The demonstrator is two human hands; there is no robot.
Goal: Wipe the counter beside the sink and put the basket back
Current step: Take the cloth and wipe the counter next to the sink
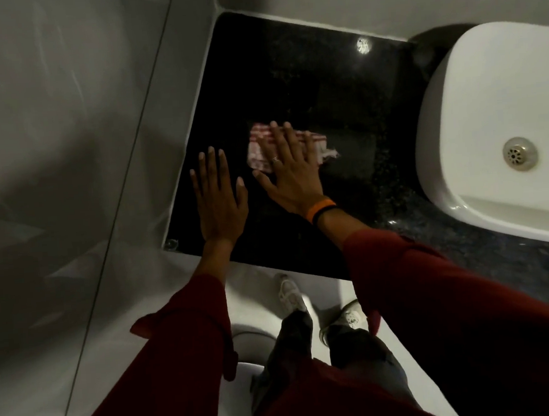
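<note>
A black speckled counter (316, 84) fills the middle of the view, left of a white sink (493, 101). A red-and-white checked cloth (261, 137) lies on the counter. My right hand (291, 171) presses flat on the cloth, fingers spread, with a ring and orange and black wristbands. Just left of it my left hand (219, 198) rests flat on the bare counter near its left edge, holding nothing. No basket is in view.
Grey walls (66, 125) close the counter on the left and at the back. A small clear object (171, 244) sits at the counter's front left corner. Below the counter edge lie a light floor, my shoes (290, 296) and a white rounded fixture (247, 349).
</note>
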